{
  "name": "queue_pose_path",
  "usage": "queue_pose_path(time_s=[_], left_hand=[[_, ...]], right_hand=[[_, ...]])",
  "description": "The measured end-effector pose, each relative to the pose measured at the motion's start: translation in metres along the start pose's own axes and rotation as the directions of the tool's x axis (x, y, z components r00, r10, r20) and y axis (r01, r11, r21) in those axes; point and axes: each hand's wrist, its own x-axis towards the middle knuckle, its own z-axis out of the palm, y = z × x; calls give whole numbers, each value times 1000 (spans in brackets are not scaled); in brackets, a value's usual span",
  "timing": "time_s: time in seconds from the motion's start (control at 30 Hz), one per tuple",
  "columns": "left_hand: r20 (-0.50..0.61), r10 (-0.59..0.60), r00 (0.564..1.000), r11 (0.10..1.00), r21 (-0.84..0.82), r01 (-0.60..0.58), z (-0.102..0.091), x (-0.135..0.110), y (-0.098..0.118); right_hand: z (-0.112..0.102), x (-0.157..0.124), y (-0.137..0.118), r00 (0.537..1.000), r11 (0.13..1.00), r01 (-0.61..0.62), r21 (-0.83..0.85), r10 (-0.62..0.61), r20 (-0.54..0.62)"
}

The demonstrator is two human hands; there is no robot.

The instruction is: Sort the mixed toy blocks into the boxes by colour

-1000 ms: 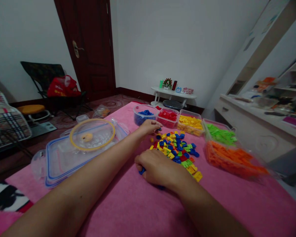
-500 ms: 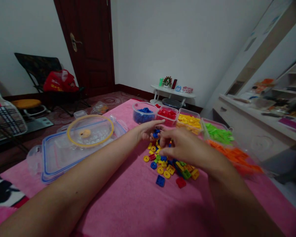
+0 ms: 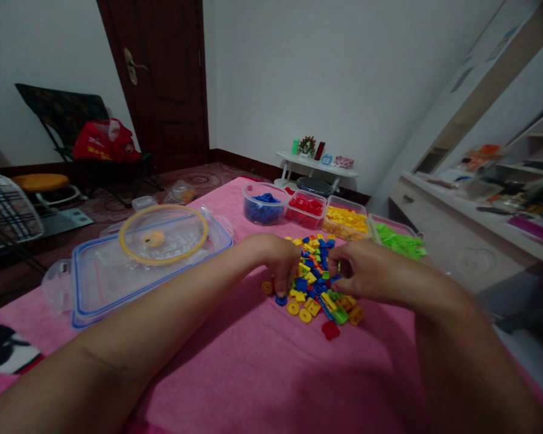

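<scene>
A heap of mixed plastic toy building bricks (image 3: 314, 280) in yellow, blue, green, orange and red lies on the pink cloth. At its left side my left hand (image 3: 278, 259) reaches down, fingers closed on a blue round toy piece (image 3: 281, 300) at the heap's edge. My right hand (image 3: 359, 268) is over the right side, its thumb and fingers curled around a blue toy brick (image 3: 336, 279), partly hidden. A red brick (image 3: 330, 330) sits apart at the front, near yellow round pieces (image 3: 304, 316).
Behind the heap stand clear containers of blue pieces (image 3: 265, 208), red pieces (image 3: 306, 206), yellow pieces (image 3: 346, 220) and green pieces (image 3: 399, 241). On the left lie a blue-edged clear lid (image 3: 95, 289) and a yellow-rimmed round lid (image 3: 163, 208).
My left hand has come down from beyond the heap to its left edge. The right hand has shifted right. The blue square brick at the front is gone from its spot.
</scene>
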Motion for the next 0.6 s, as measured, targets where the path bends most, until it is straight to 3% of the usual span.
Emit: queue_pose_path(time_s=[0.07, 0.13, 0.33, 0.5, 0.6], left_hand=[[-138, -117, 984, 967, 209, 144, 9, 2, 17], [-235, -161, 959, 918, 320, 232, 18, 4, 29], [-229, -132, 965, 891, 399, 216, 28, 7, 36], [-127, -91, 988, 948, 293, 125, 11, 1, 19], [-203, -18, 979, 995, 97, 38, -2, 0, -4]], right_hand=[[-1, 0, 11, 1000, 1000, -12, 7, 12, -21], [4, 3, 11, 1000, 1000, -9, 22, 10, -6], [25, 19, -13, 998, 999, 39, -8, -38, 45], [38, 31, -17, 999, 999, 31, -34, -31, 17], [40, 35, -11, 998, 998, 63, -8, -63, 20]])
